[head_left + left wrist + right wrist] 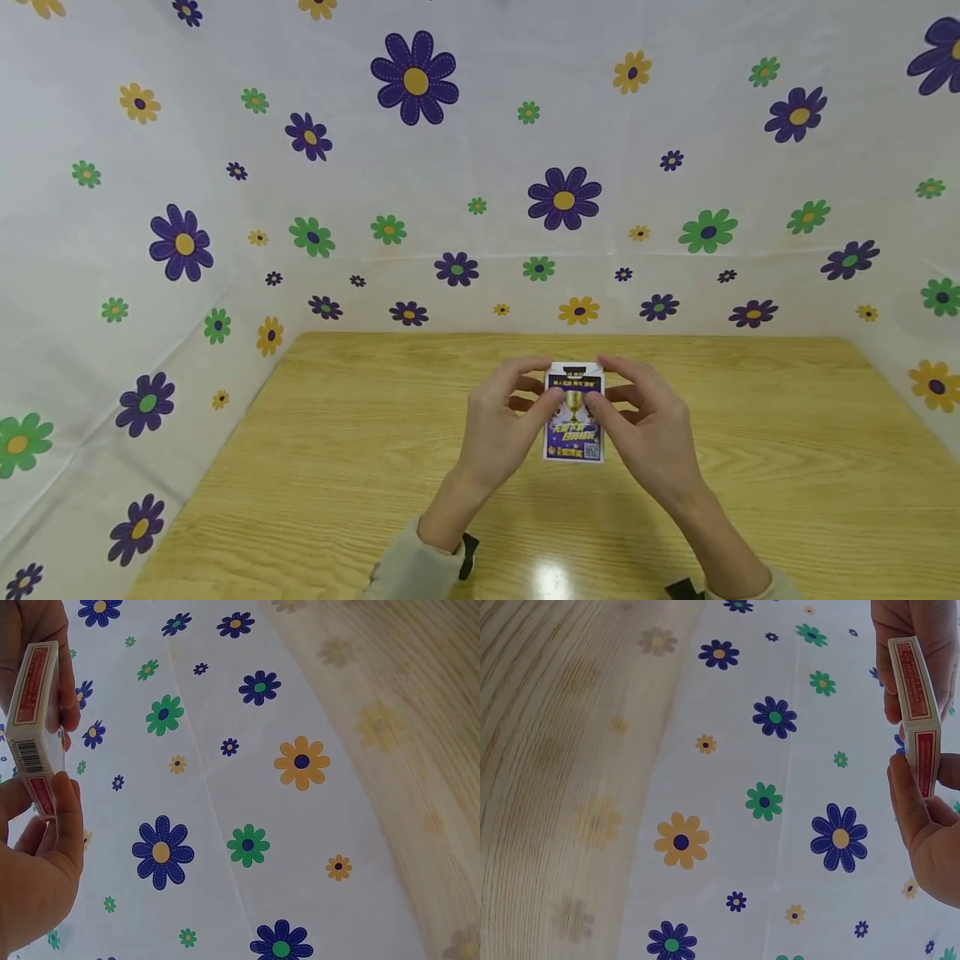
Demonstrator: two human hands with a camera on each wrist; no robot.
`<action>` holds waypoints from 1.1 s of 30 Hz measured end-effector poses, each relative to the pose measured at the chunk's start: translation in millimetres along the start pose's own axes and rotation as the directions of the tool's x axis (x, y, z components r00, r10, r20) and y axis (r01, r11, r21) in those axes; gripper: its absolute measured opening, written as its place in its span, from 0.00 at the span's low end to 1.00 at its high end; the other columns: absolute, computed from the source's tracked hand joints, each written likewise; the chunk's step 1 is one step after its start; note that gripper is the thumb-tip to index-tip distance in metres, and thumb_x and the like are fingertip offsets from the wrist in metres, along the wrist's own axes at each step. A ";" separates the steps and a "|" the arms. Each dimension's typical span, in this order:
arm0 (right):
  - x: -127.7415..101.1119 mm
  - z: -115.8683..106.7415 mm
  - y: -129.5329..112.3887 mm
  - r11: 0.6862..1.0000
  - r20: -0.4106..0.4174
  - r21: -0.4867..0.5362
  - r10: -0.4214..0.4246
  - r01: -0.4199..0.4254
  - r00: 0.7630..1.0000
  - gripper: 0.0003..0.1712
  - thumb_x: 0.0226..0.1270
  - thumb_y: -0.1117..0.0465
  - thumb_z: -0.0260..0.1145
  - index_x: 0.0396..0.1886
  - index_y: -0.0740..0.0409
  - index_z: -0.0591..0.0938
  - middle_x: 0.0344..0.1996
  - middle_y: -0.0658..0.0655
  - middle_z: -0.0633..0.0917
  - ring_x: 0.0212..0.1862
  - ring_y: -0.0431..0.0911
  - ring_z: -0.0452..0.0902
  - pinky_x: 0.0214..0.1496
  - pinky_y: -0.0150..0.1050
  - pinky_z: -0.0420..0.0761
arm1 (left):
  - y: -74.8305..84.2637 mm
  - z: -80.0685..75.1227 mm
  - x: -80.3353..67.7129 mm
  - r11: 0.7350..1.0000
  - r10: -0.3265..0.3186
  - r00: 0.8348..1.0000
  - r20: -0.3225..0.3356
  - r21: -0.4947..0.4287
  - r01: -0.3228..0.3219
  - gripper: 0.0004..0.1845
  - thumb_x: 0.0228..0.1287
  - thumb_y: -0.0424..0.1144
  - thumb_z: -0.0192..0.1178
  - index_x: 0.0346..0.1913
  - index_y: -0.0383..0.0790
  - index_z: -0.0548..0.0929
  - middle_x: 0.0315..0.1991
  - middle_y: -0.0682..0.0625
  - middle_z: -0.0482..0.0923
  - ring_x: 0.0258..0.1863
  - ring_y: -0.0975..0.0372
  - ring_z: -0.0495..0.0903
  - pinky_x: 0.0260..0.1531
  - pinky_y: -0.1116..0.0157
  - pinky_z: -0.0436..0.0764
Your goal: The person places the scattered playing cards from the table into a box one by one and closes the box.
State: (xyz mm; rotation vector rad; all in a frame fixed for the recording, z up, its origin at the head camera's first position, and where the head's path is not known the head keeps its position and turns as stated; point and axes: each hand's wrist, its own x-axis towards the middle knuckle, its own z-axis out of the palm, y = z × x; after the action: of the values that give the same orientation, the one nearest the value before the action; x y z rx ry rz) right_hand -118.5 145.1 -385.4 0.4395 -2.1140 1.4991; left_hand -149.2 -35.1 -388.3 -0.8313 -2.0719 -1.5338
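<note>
A small box of playing cards (573,429) is held up in both hands, above the wooden table. Its front shows a purple picture with a gold trophy and a printed square code. My left hand (501,421) pinches the box's left side, thumb on the front and fingertips at the top corner. On the opposite side my right hand (651,421) grips it in much the same way. From the left wrist, the box (34,705) shows white edges with red panels and a barcode. The right wrist view shows red panels on the box (917,697) too. The back is hidden in the head view.
Below the hands lies a light wood-grain table (337,467). A white cloth (465,158) printed with purple, green and yellow flowers hangs behind the table and along its left and right sides.
</note>
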 end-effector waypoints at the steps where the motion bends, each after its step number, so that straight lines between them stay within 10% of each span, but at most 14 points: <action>1: -0.2 0.1 0.1 1.000 0.000 0.011 0.003 -0.003 1.000 0.23 0.62 0.76 0.68 0.58 0.65 0.80 0.54 0.62 0.81 0.40 0.37 0.82 0.35 0.31 0.85 | 0.3 0.0 0.0 1.000 -0.003 1.000 0.001 0.002 0.003 0.18 0.64 0.31 0.66 0.56 0.34 0.80 0.50 0.41 0.83 0.37 0.55 0.85 0.31 0.62 0.86; 13: -0.4 -1.7 0.6 0.995 -0.001 0.087 0.040 -0.039 0.999 0.19 0.62 0.77 0.67 0.53 0.65 0.81 0.51 0.62 0.81 0.41 0.38 0.83 0.37 0.32 0.85 | 0.3 2.6 -1.1 0.999 -0.027 1.000 0.004 -0.022 0.027 0.13 0.65 0.32 0.65 0.52 0.33 0.82 0.49 0.42 0.83 0.40 0.55 0.85 0.33 0.64 0.86; 24: 3.3 -3.9 -1.9 0.985 0.135 0.163 0.038 -0.060 0.990 0.34 0.62 0.76 0.67 0.69 0.64 0.72 0.62 0.63 0.75 0.59 0.54 0.79 0.51 0.33 0.82 | 5.1 0.4 1.7 0.969 -0.211 0.974 -0.084 -0.151 0.197 0.16 0.67 0.33 0.64 0.56 0.34 0.82 0.46 0.40 0.85 0.39 0.53 0.86 0.34 0.67 0.86; 33: 4.1 -5.3 -0.8 0.978 -0.018 0.201 0.057 -0.052 0.998 0.30 0.60 0.81 0.66 0.63 0.70 0.76 0.61 0.63 0.78 0.60 0.37 0.78 0.52 0.34 0.80 | 9.5 1.6 1.2 0.948 -0.210 0.970 0.120 -0.218 0.232 0.30 0.65 0.25 0.63 0.70 0.35 0.70 0.64 0.43 0.75 0.57 0.54 0.80 0.48 0.64 0.83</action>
State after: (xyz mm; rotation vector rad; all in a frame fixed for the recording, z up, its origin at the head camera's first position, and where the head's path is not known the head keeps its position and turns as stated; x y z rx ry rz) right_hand -120.3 150.0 -381.0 0.4363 -1.9797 1.7494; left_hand -143.5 -31.3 -381.4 -0.7871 -2.1429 -1.9201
